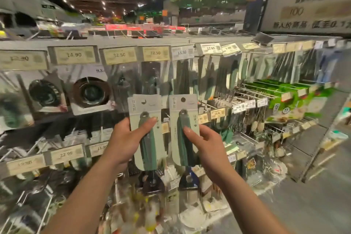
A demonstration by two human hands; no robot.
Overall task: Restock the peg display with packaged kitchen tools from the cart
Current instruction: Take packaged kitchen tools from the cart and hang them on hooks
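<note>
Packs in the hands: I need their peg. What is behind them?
Above the left pack and right pack, clear bags of dark-handled tools hang behind. The cards cover whatever peg is straight behind them.

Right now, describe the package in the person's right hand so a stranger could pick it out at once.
In front of the peg display, two pale green cards with green-handled tools are held side by side. The right hand pinches the right-hand card; unlike the left-hand card, its tool head shows blue.

Price tag reads 14.90, neighbouring tag 32.50, overhead sign 100
</note>
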